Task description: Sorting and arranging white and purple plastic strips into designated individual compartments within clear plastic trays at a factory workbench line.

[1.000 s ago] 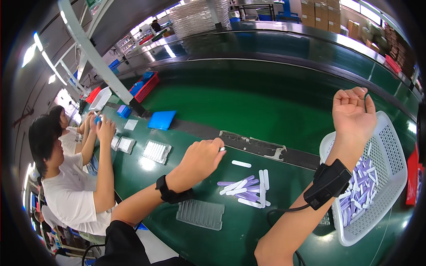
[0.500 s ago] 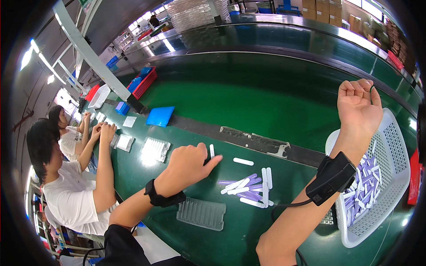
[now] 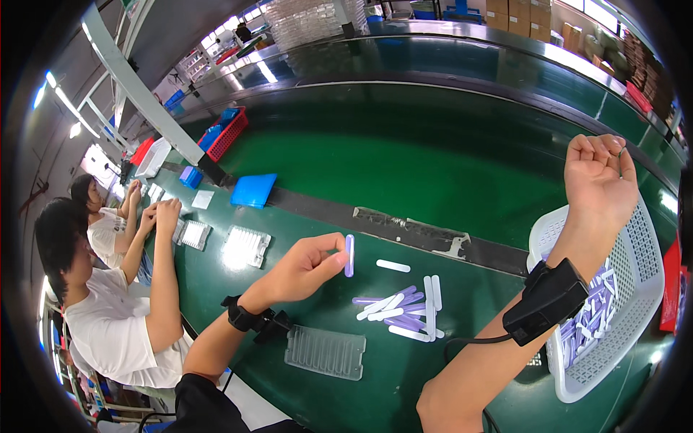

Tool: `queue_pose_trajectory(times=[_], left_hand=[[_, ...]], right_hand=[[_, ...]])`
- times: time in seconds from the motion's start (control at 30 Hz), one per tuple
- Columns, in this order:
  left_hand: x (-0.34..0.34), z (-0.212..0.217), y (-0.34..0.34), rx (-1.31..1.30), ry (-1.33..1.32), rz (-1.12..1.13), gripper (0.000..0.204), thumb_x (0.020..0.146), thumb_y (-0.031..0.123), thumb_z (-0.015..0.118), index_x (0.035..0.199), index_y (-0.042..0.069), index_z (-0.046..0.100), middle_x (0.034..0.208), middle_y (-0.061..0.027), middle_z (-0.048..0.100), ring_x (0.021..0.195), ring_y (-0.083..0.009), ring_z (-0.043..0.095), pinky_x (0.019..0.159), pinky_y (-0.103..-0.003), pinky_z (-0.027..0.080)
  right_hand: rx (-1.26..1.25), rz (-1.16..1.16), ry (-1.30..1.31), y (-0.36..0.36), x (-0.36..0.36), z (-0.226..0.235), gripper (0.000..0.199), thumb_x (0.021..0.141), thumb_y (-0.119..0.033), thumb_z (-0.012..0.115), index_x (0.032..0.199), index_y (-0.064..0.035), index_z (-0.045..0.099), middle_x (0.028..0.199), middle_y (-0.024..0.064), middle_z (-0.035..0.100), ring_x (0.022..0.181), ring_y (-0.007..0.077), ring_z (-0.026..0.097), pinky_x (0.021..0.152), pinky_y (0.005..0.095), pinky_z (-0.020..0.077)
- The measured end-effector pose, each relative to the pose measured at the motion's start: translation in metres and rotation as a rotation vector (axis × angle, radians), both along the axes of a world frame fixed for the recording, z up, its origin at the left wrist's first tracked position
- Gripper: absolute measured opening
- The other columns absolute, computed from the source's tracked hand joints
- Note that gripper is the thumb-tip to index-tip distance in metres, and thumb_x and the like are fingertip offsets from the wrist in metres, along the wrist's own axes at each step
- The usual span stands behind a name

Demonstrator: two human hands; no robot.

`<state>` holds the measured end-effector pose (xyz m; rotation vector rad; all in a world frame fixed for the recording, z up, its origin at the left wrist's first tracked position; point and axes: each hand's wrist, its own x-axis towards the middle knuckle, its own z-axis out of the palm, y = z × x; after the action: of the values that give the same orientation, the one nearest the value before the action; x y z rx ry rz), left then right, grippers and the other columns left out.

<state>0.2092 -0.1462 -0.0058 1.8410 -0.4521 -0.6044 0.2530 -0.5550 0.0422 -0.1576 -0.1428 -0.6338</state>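
My left hand [image 3: 307,267] pinches a slim, round-ended purple-and-white stick [image 3: 350,255], held upright between thumb and forefinger. To its right, a single stick [image 3: 393,265] lies alone on the green table, with a loose pile of white and purple sticks [image 3: 395,307] nearer me. Below the left hand sits a clear plastic tray [image 3: 325,352] with narrow ribbed slots. My right hand [image 3: 600,177] is raised palm up beyond the white basket [image 3: 639,238], its fingers curled towards the thumb; a tiny dark bit shows at the fingertips. Many more sticks [image 3: 593,314] fill part of that basket.
Two people [image 3: 115,310] work along the table to my left, near further clear trays [image 3: 247,245]. A blue flat packet [image 3: 253,190] and a red basket [image 3: 226,135] lie farther off. A dark strip [image 3: 411,229] with peeling tape borders the green belt [image 3: 404,151].
My left hand has closed on the upright stick and lifted it off the table. The right hand has shifted slightly right and down, fingers still curled.
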Motion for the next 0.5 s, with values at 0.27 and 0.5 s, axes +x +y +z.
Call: queue_pose_trajectory(times=[0.27,0.5], left_hand=[[-0.01,-0.008,-0.007,-0.101,-0.125,-0.078,0.015,0.111,0.018,0.052,0.101,0.007,0.055,0.061,0.0077,0.035,0.055,-0.0019,0.025,0.051,-0.027,0.021],[-0.017,-0.004,-0.001,0.018,-0.188,-0.081,0.017,0.11,0.016,0.054,0.097,0.006,0.053,0.056,0.0055,0.034,0.055,-0.0059,0.024,0.051,-0.03,0.021]], right_hand=[[-0.088,0.017,0.003,0.02,0.013,0.015,0.015,0.104,-0.011,0.04,0.101,-0.0018,0.051,0.085,0.0075,0.053,0.074,0.0183,0.046,0.074,0.0367,0.0402],[-0.113,0.109,-0.089,0.031,0.029,0.011,0.017,0.104,-0.012,0.038,0.101,-0.001,0.051,0.085,0.0079,0.053,0.072,0.0178,0.044,0.074,0.0369,0.0392]])
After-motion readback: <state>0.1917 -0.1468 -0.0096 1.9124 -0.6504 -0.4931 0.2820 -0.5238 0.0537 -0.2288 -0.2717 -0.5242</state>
